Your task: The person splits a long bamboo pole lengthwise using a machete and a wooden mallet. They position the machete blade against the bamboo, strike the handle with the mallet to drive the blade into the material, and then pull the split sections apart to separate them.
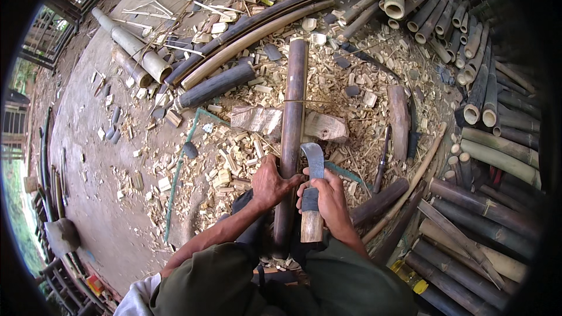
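A dark brown bamboo pole (pixel 294 76) lies lengthwise before me, propped across a rough wooden block (pixel 256 120) and running back between my knees. My left hand (pixel 272 186) grips it from the left side, its thumb reaching across the top. In my right hand (pixel 332 198) is a billhook (pixel 312 225) with a curved grey blade, dark wrapping and a pale wooden handle. Its blade points away from me, beside the pole's right edge. A thin strip or cord (pixel 301 101) crosses the pole above the block.
Wood chips (pixel 225 175) litter the ground around the block. Bamboo lengths (pixel 219 85) lie at the far left, with stacked poles (pixel 486 205) along the right. A short log (pixel 399 123) and a slim dark tool (pixel 382 161) lie right of the block. A green strip (pixel 175 181) crosses the chips.
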Tool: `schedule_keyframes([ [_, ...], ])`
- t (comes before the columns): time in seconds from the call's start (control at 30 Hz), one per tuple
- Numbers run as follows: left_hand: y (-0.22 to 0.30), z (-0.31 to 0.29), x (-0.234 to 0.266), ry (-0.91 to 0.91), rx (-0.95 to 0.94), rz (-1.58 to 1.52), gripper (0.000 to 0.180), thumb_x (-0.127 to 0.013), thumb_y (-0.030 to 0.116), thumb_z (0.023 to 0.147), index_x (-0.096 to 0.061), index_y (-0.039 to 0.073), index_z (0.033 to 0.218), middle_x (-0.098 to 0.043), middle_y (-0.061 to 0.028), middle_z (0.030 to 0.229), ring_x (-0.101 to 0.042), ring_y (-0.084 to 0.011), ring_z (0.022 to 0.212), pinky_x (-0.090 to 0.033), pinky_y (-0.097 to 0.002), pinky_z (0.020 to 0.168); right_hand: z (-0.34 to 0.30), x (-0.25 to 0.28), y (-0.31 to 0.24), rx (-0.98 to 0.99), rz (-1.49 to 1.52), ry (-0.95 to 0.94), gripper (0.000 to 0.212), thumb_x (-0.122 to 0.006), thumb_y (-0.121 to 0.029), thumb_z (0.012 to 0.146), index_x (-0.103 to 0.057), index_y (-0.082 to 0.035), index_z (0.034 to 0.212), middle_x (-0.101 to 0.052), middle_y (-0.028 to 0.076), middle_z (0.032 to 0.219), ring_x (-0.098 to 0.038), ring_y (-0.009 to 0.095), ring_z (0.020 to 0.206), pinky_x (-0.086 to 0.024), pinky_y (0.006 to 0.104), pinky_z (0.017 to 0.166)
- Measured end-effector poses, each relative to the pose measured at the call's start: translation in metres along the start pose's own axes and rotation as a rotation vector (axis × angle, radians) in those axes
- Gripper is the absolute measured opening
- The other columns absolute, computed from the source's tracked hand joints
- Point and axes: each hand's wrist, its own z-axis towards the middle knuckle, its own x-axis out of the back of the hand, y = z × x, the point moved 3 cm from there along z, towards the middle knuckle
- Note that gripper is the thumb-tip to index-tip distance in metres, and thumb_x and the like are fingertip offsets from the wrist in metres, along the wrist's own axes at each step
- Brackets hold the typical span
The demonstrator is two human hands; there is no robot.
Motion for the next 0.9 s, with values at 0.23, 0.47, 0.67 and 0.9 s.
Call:
schedule_keyframes([
  [0.23, -0.007, 0.001, -0.01, 0.064, -0.083, 0.073, 0.069, -0.087, 0.052, 0.074, -0.05, 0.0, 0.103, -0.062, -0.0228, 0.1, -0.068, -0.0445, 0.089, -0.054, -0.0531, 0.074, 0.015, -0.005, -0.004, 0.11, -0.061, 0.049, 0.018, -0.044, -0.006, 0.097, -0.054, 0.002, 0.11, -0.066, 0.013, 0.071, -0.063, 0.019, 0.054, -0.054, 0.0331, 0.049],
  [0.47, -0.005, 0.001, -0.013, 0.057, -0.089, -0.009, 0.07, -0.087, 0.052, 0.072, -0.049, 0.0, 0.099, -0.062, -0.0227, 0.093, -0.066, -0.0429, 0.084, -0.052, -0.0526, 0.073, 0.073, -0.009, -0.046, 0.34, -0.36, 0.151, 0.013, -0.047, -0.006, 0.096, -0.057, 0.002, 0.094, -0.068, 0.013, 0.066, -0.066, 0.021, 0.051, -0.054, 0.0359, 0.049],
  [0.67, -0.008, 0.001, -0.01, 0.065, -0.088, -0.001, 0.066, -0.086, 0.05, 0.072, -0.05, 0.001, 0.097, -0.063, -0.0231, 0.085, -0.066, -0.042, 0.079, -0.052, -0.0523, 0.072, 0.076, -0.008, -0.038, 0.364, -0.299, 0.141, 0.016, -0.045, -0.006, 0.097, -0.058, 0.003, 0.098, -0.069, 0.014, 0.067, -0.065, 0.021, 0.048, -0.053, 0.0352, 0.044],
  [0.9, -0.006, 0.0, -0.006, 0.007, -0.106, 0.032, 0.07, -0.085, 0.054, 0.075, -0.048, 0.001, 0.102, -0.062, -0.0229, 0.088, -0.066, -0.0435, 0.082, -0.052, -0.0525, 0.072, 0.126, -0.015, -0.102, 0.425, -0.396, 0.036, 0.032, -0.043, -0.006, 0.096, -0.061, 0.011, 0.117, -0.07, 0.017, 0.069, -0.066, 0.021, 0.05, -0.057, 0.0338, 0.044],
])
